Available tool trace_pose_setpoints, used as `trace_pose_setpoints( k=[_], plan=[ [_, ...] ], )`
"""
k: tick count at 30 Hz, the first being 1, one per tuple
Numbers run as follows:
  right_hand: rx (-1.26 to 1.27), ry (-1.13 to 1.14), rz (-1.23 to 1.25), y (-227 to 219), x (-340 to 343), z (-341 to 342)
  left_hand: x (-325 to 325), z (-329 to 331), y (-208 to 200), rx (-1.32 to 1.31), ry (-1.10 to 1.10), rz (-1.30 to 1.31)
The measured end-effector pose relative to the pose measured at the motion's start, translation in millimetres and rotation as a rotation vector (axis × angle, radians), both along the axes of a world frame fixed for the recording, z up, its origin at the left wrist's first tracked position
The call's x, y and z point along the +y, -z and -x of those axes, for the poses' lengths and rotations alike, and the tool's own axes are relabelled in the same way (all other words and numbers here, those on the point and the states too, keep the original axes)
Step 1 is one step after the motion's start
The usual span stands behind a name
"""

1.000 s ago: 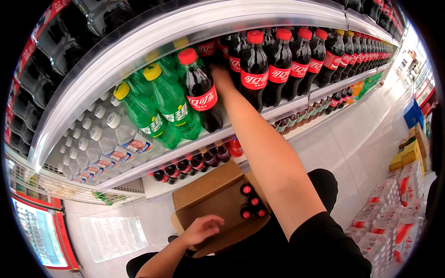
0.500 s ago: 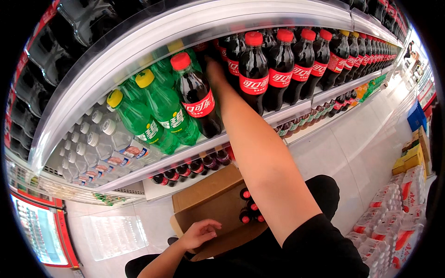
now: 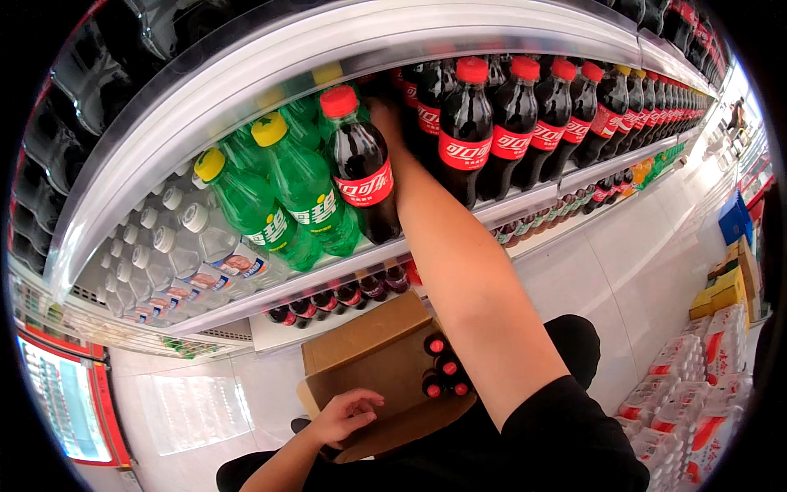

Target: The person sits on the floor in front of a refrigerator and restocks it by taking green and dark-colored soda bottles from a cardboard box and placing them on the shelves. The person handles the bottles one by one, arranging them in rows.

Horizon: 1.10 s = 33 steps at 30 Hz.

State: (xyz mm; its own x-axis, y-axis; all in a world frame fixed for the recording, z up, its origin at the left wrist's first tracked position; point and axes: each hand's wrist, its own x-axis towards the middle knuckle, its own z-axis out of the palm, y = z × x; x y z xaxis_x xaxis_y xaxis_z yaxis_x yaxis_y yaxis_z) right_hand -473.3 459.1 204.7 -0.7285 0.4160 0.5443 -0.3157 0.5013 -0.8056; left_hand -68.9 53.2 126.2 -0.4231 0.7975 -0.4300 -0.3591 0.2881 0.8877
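Reaching the right hand point(image 3: 385, 123) deep behind the cola bottle point(image 3: 361, 176) at 12 o'clock, grip hidden so can't tell, while the loosely curled left hand point(image 3: 344, 414) steadies the cardboard box point(image 3: 385, 385) at 6

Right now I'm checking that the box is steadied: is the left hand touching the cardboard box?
Touching. The head view shows the left hand lying on the open cardboard box, fingers curled over its near flap with no gap.

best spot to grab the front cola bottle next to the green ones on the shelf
Grip the cola bottle at the narrow neck under its red cap, coming from the open aisle side. It stands upright at the shelf edge; green bottles crowd its left, the right hand its right.
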Motion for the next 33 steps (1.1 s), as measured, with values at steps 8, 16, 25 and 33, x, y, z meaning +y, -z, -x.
trace_pose_setpoints(
  k=[8, 16, 25, 33],
  plan=[
    [0.116, -0.109, 0.357, -9, -24, -10, -3, -6, -2, 0.076, 0.048, 0.050],
    [0.168, -0.094, 0.522, 5, -16, 3, -2, -4, -3, 0.132, 0.070, 0.034],
    [0.132, -0.133, 0.627, -4, -18, -37, -2, -6, 1, 0.191, 0.091, 0.022],
    [0.083, -0.200, 0.723, -10, -18, -41, 0, -5, 2, 0.188, 0.102, 0.035]
  ],
)
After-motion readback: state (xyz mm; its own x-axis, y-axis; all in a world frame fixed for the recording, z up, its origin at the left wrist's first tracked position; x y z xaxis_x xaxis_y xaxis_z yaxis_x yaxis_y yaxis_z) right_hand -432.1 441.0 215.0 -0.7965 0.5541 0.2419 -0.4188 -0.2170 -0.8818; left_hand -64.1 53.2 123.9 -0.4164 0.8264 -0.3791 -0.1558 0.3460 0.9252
